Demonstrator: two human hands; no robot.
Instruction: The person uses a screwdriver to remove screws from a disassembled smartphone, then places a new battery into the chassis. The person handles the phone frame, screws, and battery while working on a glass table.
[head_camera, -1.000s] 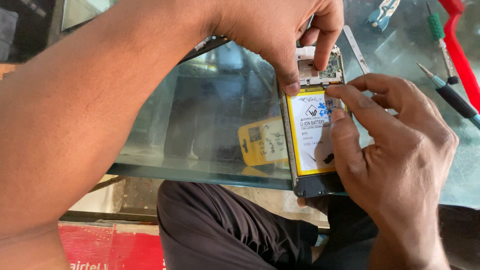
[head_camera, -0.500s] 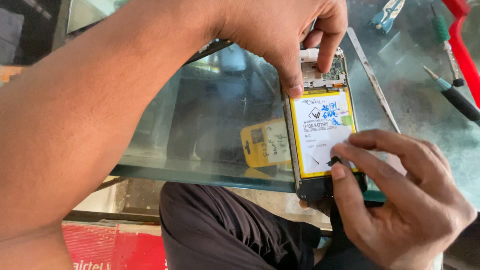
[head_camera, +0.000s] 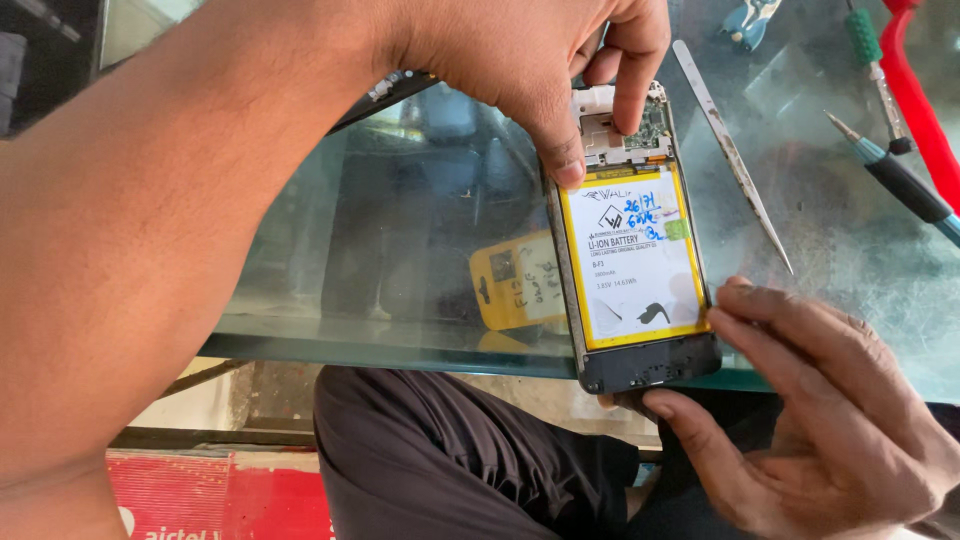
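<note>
Head view: an opened black phone with a yellow-edged white battery (head_camera: 635, 262) overhangs the glass table (head_camera: 400, 250) edge. Left hand (head_camera: 540, 60) pinches its top end, right hand (head_camera: 800, 400) cups its bottom corner; steady support there seems wise. Metal tweezers (head_camera: 735, 160) lie just right of the phone.
</note>
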